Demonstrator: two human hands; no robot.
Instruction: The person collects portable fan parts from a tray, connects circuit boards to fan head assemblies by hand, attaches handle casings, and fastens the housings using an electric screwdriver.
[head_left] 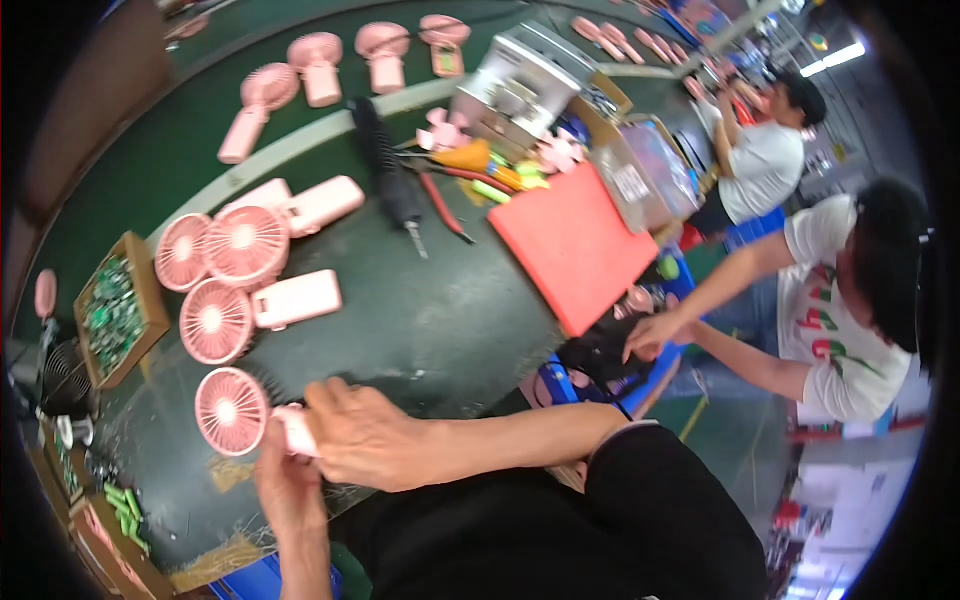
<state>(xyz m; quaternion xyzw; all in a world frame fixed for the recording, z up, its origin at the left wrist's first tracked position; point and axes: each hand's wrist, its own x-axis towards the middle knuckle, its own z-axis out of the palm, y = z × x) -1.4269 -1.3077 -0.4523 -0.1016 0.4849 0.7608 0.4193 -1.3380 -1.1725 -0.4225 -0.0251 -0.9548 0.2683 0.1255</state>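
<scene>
A pink handheld fan [232, 411] lies at the near left of the dark green table, its round grille facing up. My right hand [365, 435] is closed round its handle and covers most of it. From below, my left hand [287, 480] pinches the handle close to the fan head. Beyond them rests another pink fan [216, 320], with its handle pointing right. Further back, more pink fans [246, 246] lie overlapping. A black electric screwdriver [385, 170] with a thin metal bit is farther off, beside red-handled pliers [445, 208].
An orange-red pad [575, 245] lies at the right, near a clear plastic bin [640, 185] and a metal fixture [520, 95]. At left are a cardboard box of circuit boards [120, 315] and green cylinders [125, 515]. A co-worker [840, 300] reaches into a blue crate [665, 370].
</scene>
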